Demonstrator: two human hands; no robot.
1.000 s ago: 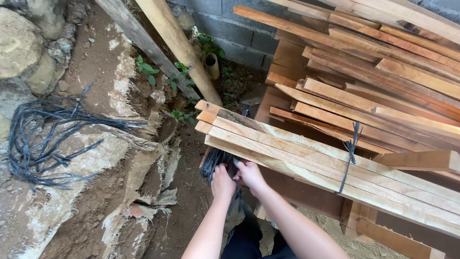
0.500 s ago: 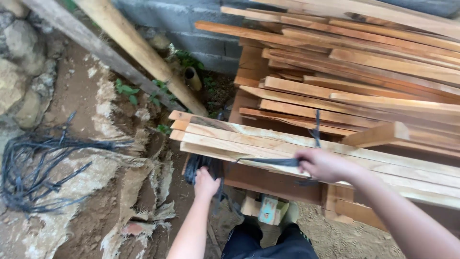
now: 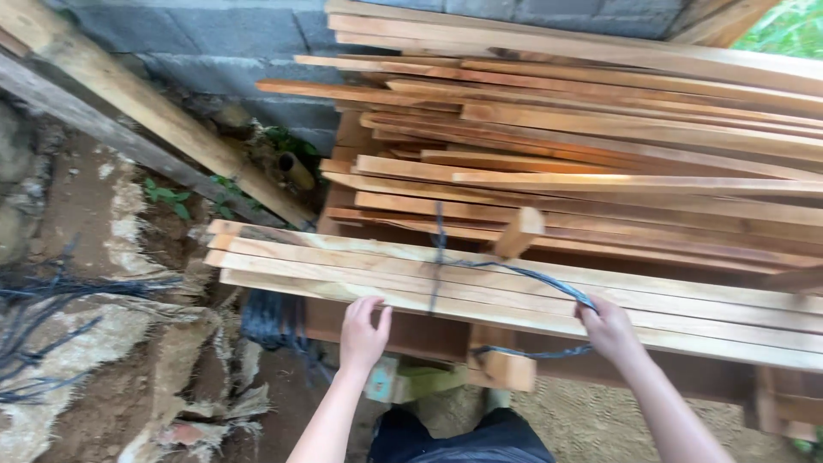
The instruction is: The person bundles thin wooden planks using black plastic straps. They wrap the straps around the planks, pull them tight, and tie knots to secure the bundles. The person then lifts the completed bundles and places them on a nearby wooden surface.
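A bundle of long pale wooden planks (image 3: 343,266) lies across in front of me, bound by a dark cord (image 3: 437,257). My left hand (image 3: 363,336) rests on the bundle's near edge, fingers curled over the lowest plank. My right hand (image 3: 607,328) is closed on a dark cord strand (image 3: 531,276) that runs from the tie over the planks and loops back below the bundle. A short wooden block (image 3: 518,231) sticks up behind the bundle.
A big stack of planks (image 3: 600,129) sits behind against a grey block wall (image 3: 214,43). Two beams (image 3: 129,120) lean at the left. Loose black cords (image 3: 26,317) lie on broken ground at left. A roll of dark cord (image 3: 270,317) sits below the bundle's end.
My right hand has slid further right along the bundle, drawing the cord with it. My left hand rose from below onto the plank edge. The view has moved closer and right.
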